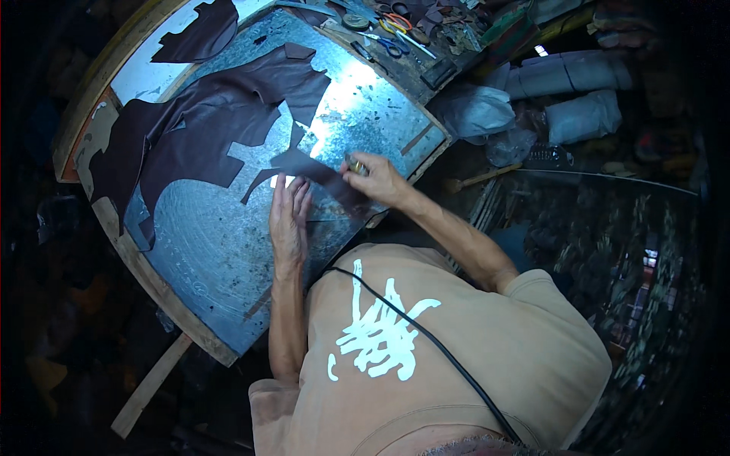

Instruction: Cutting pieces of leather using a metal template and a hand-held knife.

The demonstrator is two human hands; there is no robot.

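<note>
Work is judged part-way along: the large dark brown leather hide (205, 110), lying at 10 o'clock on the metal-topped bench (217, 254), shows notched, stepped and curved edges consistent with shapes having been taken from it, yet a broad area is left whole. The piece in hand, a dark brown leather strip (325, 175), lies between the two hands, just to 11 o'clock of centre; motion blur prevents confirming whether it is fully detached from the hide. Left hand (290, 216): fingers extended, close together, resting at the strip's near edge without gripping. Right hand (382, 182): fingers curled around a small brass-toned tool (355, 165), type not determinable, at the strip's 2 o'clock side. A separate leather offcut (201, 34), one side rounded and another jagged, sits at 11 o'clock. Leather is smooth, supple and softly sheened, with folds and ridges along the hide. Bench surface is hard, grey-blue sheet metal, scratched and spotted, edged by a worn wooden border (134, 262). At 12 o'clock lie blue-handled scissors (391, 48); at 2 o'clock, crumpled, plastic-wrapped bundles (584, 116).
</note>
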